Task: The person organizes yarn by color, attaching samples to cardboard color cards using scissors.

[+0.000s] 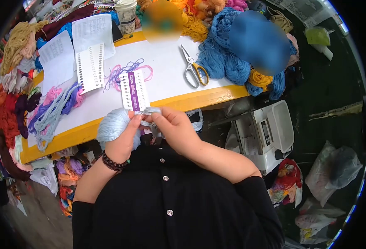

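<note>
A thick skein of pale blue thread (111,125) hangs over the table's front edge, with my left hand (122,139) closed around its right end. My right hand (175,126) pinches strands of the same thread right beside the left fingertips. Loose pale strands (197,121) trail out to the right, behind the right hand. Just beyond my fingers lies a white card with punched holes and a purple "Cross Stitch" band (134,89). Purple, blue and pink threads (127,71) spread out at its far end. Between the hands, the exact grip is partly hidden by fingers.
Scissors (194,68) lie right of the card. Blue yarn (212,58) is heaped at the right end. Paper sheets (58,58), a holed card (90,68) and mixed skeins (56,110) lie left; a cup (126,16) stands behind. A scale (259,133) sits below right.
</note>
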Demonstrator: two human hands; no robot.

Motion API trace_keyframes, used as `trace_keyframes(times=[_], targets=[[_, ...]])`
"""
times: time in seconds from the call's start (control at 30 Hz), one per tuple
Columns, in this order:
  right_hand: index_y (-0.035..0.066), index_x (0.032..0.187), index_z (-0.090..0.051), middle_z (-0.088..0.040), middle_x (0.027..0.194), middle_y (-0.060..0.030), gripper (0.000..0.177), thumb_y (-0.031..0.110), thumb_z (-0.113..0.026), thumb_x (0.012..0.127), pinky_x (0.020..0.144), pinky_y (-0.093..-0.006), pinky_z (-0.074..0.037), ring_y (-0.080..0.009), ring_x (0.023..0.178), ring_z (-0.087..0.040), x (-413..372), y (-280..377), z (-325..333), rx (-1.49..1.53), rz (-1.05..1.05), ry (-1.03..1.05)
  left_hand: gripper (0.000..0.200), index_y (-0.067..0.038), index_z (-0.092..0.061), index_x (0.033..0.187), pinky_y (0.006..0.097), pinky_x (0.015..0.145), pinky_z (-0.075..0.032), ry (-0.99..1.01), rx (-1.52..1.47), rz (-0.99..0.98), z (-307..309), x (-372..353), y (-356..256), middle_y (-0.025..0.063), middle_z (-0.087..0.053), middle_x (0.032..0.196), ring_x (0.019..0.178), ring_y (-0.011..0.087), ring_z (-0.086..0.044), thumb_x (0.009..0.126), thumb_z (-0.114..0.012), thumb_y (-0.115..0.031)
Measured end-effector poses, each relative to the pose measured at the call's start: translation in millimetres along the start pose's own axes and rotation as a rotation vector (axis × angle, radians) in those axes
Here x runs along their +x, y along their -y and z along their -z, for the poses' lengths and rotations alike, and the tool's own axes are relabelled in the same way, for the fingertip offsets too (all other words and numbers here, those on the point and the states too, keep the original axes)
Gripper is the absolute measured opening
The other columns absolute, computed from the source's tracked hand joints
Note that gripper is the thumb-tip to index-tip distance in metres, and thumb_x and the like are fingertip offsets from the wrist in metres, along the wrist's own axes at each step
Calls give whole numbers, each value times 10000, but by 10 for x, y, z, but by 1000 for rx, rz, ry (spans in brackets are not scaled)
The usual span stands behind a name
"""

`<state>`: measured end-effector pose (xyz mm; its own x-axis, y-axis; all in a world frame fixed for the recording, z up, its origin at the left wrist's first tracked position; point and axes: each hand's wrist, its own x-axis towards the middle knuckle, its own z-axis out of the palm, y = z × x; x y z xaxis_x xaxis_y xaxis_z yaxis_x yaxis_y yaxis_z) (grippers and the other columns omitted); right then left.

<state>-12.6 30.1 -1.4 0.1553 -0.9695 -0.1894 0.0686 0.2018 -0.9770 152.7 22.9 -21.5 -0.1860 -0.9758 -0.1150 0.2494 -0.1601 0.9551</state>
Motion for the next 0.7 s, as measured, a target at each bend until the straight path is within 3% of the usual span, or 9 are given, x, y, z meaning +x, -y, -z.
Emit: trace_keyframes(times=[0.07, 0.1, 0.17, 0.27, 0.33, 0.43, 0.5, 0.6, 0.7], targets=[[19, 899, -613, -628, 788, -30, 179, 151, -496, 927, 682, -268, -435, -83, 692, -531, -85, 208, 123, 310, 37, 5, 275, -4, -595, 1056, 307, 852, -449, 170, 71, 12, 130, -53, -160, 101, -613, 1073, 940, 147, -585, 965, -486, -239], [24, 888, -589, -633, 851, -65, 157, 133, -482, 923, 820, -319, -444, -123, 768, -570, -198, 395, 322, 388, -105, 5, 312, -7, -560, 1082, 380, 941, -414, 224, -234, 110, 187, -125, -242, 95, -609, 981, 927, 190, -568, 982, -410, -261], [30, 860, -548, -575, 699, -43, 123, 139, -516, 906, 702, -322, -520, -150, 626, -581, -394, 680, 737, 578, 21, 89, 239, -16, -511, 1093, 454, 975, -400, 401, -667, 28, 485, -273, -384, 60, -576, 858, 847, 204, -547, 963, -426, -198], [34, 821, -526, -491, 578, -20, 190, 200, -512, 910, 500, -285, -452, -126, 484, -502, -698, 1370, 1394, 164, 393, -183, 174, -43, -492, 1053, 492, 974, -389, 450, -724, -58, 1094, -490, -630, 25, -543, 791, 777, 187, -537, 914, -494, -147], [58, 826, -526, -349, 562, 35, 175, 203, -498, 920, 458, -234, -316, -81, 483, -348, -921, 1823, 1879, 136, 398, -261, 166, -66, -507, 1024, 416, 899, -405, 401, -1029, -71, 1551, -626, -782, 11, -580, 851, 815, 150, -539, 861, -536, -83], [46, 911, -522, -316, 605, 55, 133, 165, -466, 935, 449, -200, -234, -50, 511, -268, -1191, 2362, 2517, -27, 480, -338, 203, -79, -521, 1035, 360, 846, -417, 250, -1343, -172, 2604, -846, -799, 7, -606, 931, 847, 123, -541, 836, -546, -53], [31, 929, -517, -300, 609, 51, 137, 135, -429, 946, 442, -187, -199, -45, 510, -241, -1360, 2647, 2864, -70, 529, -416, 214, -75, -519, 1041, 360, 848, -417, 40, -1278, -274, 3143, -1018, -820, 9, -607, 934, 851, 125, -542, 830, -550, -67], [44, 873, -494, -305, 612, 50, 178, 158, -408, 978, 433, -194, -197, -51, 488, -244, -1540, 2970, 2971, -152, 619, -836, 233, -69, -516, 1050, 359, 851, -418, -235, -1122, -392, 3632, -1247, -799, 13, -608, 939, 858, 127, -544, 821, -558, -89], [58, 823, -479, -305, 608, 49, 204, 152, -397, 984, 432, -199, -190, -52, 481, -236, -1871, 3259, 3338, -164, 705, -820, 255, -64, -513, 1059, 359, 853, -418, -417, -958, -439, 3738, -1302, -694, 17, -609, 944, 865, 129, -545, 813, -565, -110]])
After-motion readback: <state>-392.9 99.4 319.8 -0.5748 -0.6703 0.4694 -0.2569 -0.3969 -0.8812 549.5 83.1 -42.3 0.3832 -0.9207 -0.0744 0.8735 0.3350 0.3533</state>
